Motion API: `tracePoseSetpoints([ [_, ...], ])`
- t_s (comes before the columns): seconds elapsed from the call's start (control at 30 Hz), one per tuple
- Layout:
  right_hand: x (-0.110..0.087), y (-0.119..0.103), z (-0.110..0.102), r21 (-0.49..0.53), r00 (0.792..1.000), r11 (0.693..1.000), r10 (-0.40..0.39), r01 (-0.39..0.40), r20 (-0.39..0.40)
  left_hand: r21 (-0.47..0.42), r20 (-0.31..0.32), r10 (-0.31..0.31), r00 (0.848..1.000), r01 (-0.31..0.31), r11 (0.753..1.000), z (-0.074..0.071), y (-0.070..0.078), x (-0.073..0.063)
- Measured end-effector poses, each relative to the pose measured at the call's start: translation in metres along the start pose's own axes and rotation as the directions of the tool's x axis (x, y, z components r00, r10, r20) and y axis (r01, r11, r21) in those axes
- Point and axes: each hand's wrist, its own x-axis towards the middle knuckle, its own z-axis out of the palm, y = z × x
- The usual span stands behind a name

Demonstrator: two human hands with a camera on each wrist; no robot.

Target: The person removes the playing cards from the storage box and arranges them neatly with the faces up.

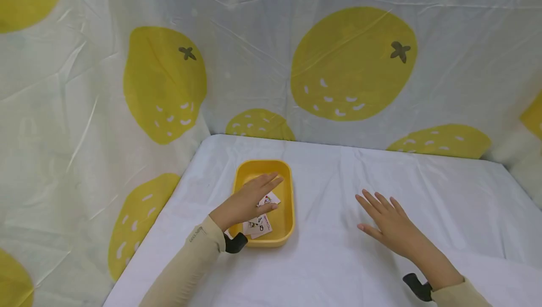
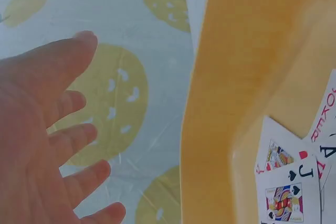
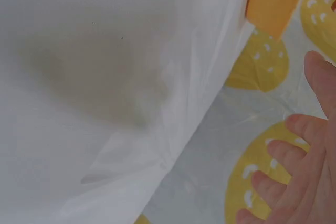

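White cards overlap in the yellow tray, partly hidden by the left hand, fingers outstretched, like the right hand.

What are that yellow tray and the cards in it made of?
The yellow tray looks like smooth, satin plastic, judging by its rounded corners and even rim. The cards seem matte printed paper or thin plastic: flat, crisp-edged, without strong glare.

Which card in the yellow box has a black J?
The jack of spades, lowest in the left wrist view: black J, black spades. The face card partly under it has red marks.
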Motion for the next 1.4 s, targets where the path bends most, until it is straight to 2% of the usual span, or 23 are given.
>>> tracePoseSetpoints([
  [0.17,-0.001,0.001,0.001,0.007,1.0,1.0,0.001,-0.001,-0.006,-0.117,-0.093,-0.131,0.987,0.12,0.986,-0.01,-0.013,-0.008],
  [0.23,-0.001,0.001,0.002,0.006,1.0,1.0,0.004,-0.004,-0.006,-0.162,-0.127,-0.183,0.975,0.162,0.973,-0.012,-0.021,-0.012],
  [0.33,-0.003,0.002,0.003,0.01,1.0,1.0,0.011,-0.011,-0.002,-0.251,-0.146,-0.293,0.945,0.251,0.935,-0.01,-0.033,-0.018],
  [0.47,-0.005,0.002,0.004,0.017,1.0,1.0,0.019,-0.019,0.008,-0.375,-0.086,-0.468,0.88,0.406,0.833,-0.004,-0.045,-0.023],
  [0.57,-0.005,0.001,0.005,0.014,1.0,1.0,0.023,-0.024,0.013,-0.435,-0.02,-0.554,0.832,0.492,0.754,0.002,-0.052,-0.026],
  [0.67,-0.005,0.001,0.006,0.012,1.0,1.0,0.024,-0.025,0.014,-0.497,0.038,-0.594,0.803,0.531,0.686,0.007,-0.057,-0.028],
  [0.77,-0.006,0.001,0.006,0.017,1.0,1.0,0.024,-0.024,0.018,-0.578,0.089,-0.616,0.783,0.544,0.609,0.013,-0.063,-0.028],
  [0.97,-0.005,0.001,0.007,0.018,1.0,1.0,0.021,-0.021,0.019,-0.743,0.152,-0.632,0.76,0.509,0.434,0.024,-0.076,-0.029],
  [1.03,-0.004,0.0,0.008,0.014,1.0,1.0,0.012,-0.012,0.01,-0.772,0.163,-0.638,0.753,0.5,0.393,0.026,-0.08,-0.031],
  [1.17,0.004,-0.005,0.008,0.015,1.0,1.0,-0.008,0.008,0.001,-0.816,0.178,-0.641,0.747,0.477,0.328,0.029,-0.087,-0.035],
  [1.23,0.012,-0.011,0.007,0.023,1.0,1.0,-0.019,0.019,0.012,-0.829,0.188,-0.638,0.747,0.469,0.305,0.03,-0.089,-0.036],
  [1.3,0.022,-0.019,0.005,0.038,0.999,0.999,-0.035,0.034,0.025,-0.838,0.195,-0.632,0.75,0.462,0.291,0.032,-0.091,-0.037],
  [1.4,0.041,-0.035,0.002,0.051,0.996,0.995,-0.089,0.087,0.023,-0.845,0.194,-0.627,0.755,0.453,0.285,0.033,-0.093,-0.038],
])
